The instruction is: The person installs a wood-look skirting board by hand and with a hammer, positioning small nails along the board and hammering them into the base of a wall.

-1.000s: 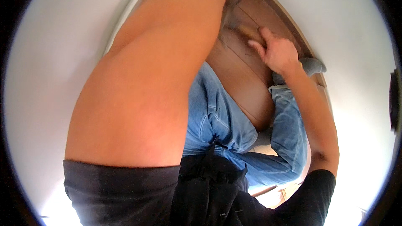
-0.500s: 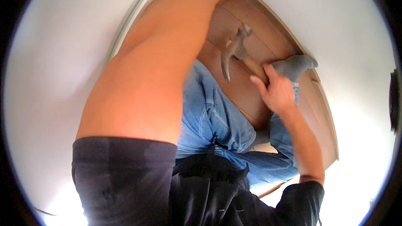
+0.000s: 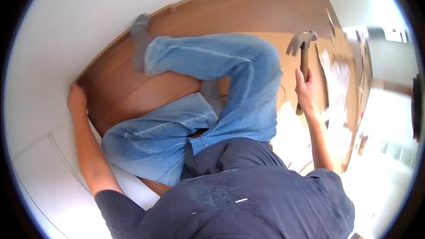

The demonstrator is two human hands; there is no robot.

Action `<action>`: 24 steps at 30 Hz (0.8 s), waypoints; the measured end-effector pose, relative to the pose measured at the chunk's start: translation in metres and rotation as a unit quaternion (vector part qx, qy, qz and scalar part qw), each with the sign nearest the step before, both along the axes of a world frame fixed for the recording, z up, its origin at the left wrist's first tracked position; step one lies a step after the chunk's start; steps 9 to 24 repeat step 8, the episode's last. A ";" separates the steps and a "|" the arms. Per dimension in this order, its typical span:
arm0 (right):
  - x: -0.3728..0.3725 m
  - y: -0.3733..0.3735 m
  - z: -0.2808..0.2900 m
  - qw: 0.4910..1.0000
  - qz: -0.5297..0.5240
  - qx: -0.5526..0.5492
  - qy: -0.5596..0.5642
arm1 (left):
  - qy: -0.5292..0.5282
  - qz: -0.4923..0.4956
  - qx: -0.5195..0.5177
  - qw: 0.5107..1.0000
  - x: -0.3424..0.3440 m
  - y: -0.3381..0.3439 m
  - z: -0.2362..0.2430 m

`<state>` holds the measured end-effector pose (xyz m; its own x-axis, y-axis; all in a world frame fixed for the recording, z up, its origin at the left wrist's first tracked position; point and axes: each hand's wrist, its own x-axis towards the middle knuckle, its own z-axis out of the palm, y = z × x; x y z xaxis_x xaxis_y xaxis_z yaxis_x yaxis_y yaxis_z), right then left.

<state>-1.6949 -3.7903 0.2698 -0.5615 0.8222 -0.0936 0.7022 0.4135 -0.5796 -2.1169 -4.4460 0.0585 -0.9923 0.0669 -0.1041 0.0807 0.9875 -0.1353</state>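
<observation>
A claw hammer (image 3: 304, 55) stands roughly upright at the right, its metal head uppermost. My right hand (image 3: 306, 89) is closed around its wooden handle, and the lower end of the handle sticks out below the fist. At the far left, my left hand (image 3: 77, 99) is down at the corner where the brown plank floor (image 3: 119, 82) meets the white wall (image 3: 57, 57). It is blurred and its fingers are hidden, so whether it holds anything does not show.
My bent legs in blue jeans (image 3: 208, 55) lie across the floor, with a grey-socked foot (image 3: 141, 40) close to the wall. Brown cardboard (image 3: 287, 40) spreads behind the hammer. Crumpled clear plastic (image 3: 338, 84) lies to the right. A thin strip (image 3: 166, 11) runs along the wall's base.
The view has swung, bringing more cardboard into sight at the right. My right hand has carried the hammer away from over the planks, turning its head upward. My left hand stays near the wall.
</observation>
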 end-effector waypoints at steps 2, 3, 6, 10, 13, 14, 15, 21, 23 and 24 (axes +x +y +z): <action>0.042 0.033 -0.043 0.996 -0.083 0.012 -0.013 | -0.036 0.009 0.050 0.998 -0.001 0.016 -0.010; 0.069 0.051 -0.067 0.992 -0.122 0.010 -0.029 | -0.050 -0.024 0.050 0.997 -0.009 0.010 -0.034; 0.145 0.103 -0.165 0.985 -0.153 0.015 -0.084 | -0.021 -0.088 0.126 0.988 0.004 0.021 -0.059; 0.145 0.111 -0.216 0.983 -0.146 -0.013 -0.110 | -0.052 -0.064 0.136 0.987 0.046 0.009 -0.051; 0.145 0.111 -0.216 0.983 -0.146 -0.013 -0.110 | -0.052 -0.064 0.136 0.987 0.046 0.009 -0.051; 0.145 0.111 -0.216 0.983 -0.146 -0.013 -0.110 | -0.052 -0.064 0.136 0.987 0.046 0.009 -0.051; 0.145 0.111 -0.216 0.983 -0.146 -0.013 -0.110 | -0.052 -0.064 0.136 0.987 0.046 0.009 -0.051; 0.145 0.111 -0.216 0.983 -0.146 -0.013 -0.110 | -0.052 -0.064 0.136 0.987 0.046 0.009 -0.051; 0.145 0.111 -0.216 0.983 -0.146 -0.013 -0.110 | -0.052 -0.064 0.136 0.987 0.046 0.009 -0.051; 0.145 0.111 -0.216 0.983 -0.146 -0.013 -0.110 | -0.052 -0.064 0.136 0.987 0.046 0.009 -0.051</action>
